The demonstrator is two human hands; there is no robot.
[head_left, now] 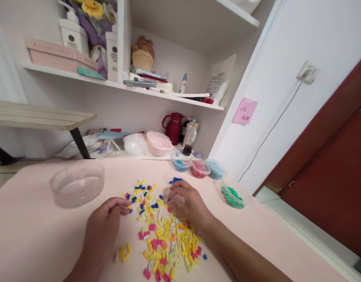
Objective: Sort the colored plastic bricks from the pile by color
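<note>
Small plastic building bricks in yellow, pink, blue, white and orange lie in a loose pile on the pink table. At the pile's left edge my left hand is closed in a pinch, a small blue brick at its fingertips. My right hand reaches over the pile's far right side with fingers curled together. A speck of blue shows at its fingertips. Partly behind that hand, a clear tub holds dark blue bricks. A joined yellow piece lies near my left wrist.
A round clear bowl stands at the left. Along the back right are tubs of blue, pink and light blue pieces, and one of green pieces. Behind stand a pink box and red jug.
</note>
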